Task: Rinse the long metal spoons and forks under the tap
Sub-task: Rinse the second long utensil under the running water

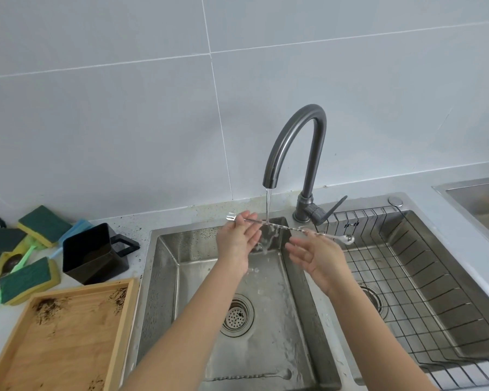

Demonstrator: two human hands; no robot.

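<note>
Long twisted metal fork-spoon (283,227) frame centre, level under tap stream (268,204); left hand (239,238) pinches fork end, right hand (315,253) spoon end; judgement: roll stem, slide both ends through water

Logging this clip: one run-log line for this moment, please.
step: rinsing | left hand + right hand: hold twisted utensil under running tap | second utensil: in sink
</note>
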